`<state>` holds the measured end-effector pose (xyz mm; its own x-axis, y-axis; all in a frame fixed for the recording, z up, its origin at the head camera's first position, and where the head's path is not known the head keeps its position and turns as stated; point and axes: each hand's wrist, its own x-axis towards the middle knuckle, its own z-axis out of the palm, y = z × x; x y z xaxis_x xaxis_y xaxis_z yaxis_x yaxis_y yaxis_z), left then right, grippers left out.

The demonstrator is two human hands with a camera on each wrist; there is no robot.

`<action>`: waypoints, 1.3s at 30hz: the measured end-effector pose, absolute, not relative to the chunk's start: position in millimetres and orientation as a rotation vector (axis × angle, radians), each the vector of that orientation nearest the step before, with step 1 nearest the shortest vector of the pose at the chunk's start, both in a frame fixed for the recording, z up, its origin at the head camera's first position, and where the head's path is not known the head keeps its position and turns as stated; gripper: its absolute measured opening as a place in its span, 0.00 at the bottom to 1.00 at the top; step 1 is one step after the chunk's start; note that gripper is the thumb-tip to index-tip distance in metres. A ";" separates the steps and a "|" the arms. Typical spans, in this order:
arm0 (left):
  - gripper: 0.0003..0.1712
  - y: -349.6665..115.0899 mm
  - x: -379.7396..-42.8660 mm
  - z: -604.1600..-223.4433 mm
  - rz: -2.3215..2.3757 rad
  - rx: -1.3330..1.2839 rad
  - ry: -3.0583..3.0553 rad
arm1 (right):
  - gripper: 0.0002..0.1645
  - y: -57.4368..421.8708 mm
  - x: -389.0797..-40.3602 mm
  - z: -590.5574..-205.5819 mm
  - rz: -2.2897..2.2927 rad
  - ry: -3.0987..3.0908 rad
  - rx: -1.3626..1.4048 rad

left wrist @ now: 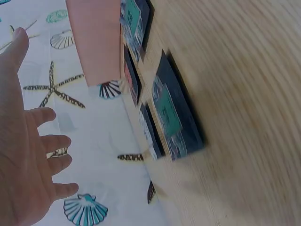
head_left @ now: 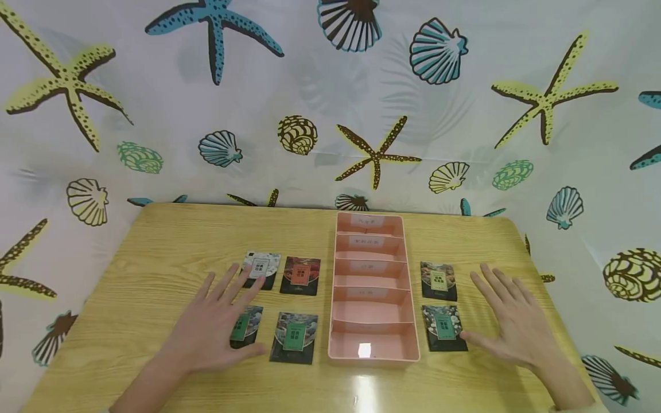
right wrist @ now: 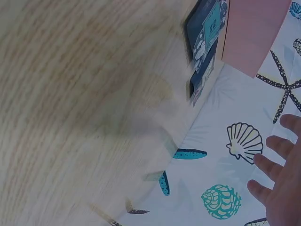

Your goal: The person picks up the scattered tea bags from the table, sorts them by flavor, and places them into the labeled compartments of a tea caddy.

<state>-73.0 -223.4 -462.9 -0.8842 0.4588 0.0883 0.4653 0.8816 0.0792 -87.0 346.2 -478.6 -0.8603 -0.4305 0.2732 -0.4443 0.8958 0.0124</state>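
My left hand (head_left: 209, 330) hovers with spread fingers over the left group of flat tea sachets, holding nothing. Partly behind it lie a white-labelled sachet (head_left: 263, 265) and a green-labelled sachet (head_left: 252, 324). Beside them are a red-labelled sachet (head_left: 300, 276) and another green-labelled sachet (head_left: 294, 338). My right hand (head_left: 516, 324), fingers also spread and holding nothing, is right of a yellow-labelled sachet (head_left: 438, 281) and a teal-labelled sachet (head_left: 444, 328). Its thumb appears at the teal one's edge; touching or apart, I cannot tell. Between both groups stands a pink compartment box (head_left: 374, 360).
The box has several compartments in one column, with paper labels on most dividers. Wood-grain table (head_left: 206, 229) surrounds everything. A white curtain (head_left: 258, 103) printed with starfish and shells hangs behind and at the sides.
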 end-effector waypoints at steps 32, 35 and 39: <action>0.64 -118.5 -75.6 -486.6 -0.245 -1.134 -2.895 | 0.60 336.0 -156.7 -510.0 0.058 -3.004 0.814; 0.64 -116.1 -76.1 -487.3 -0.209 -1.135 -2.890 | 0.59 336.3 -163.9 -514.4 0.031 -3.028 0.810; 0.62 -114.1 -77.6 -487.6 -0.162 -1.136 -2.874 | 0.59 337.1 -173.3 -518.7 0.035 -3.057 0.813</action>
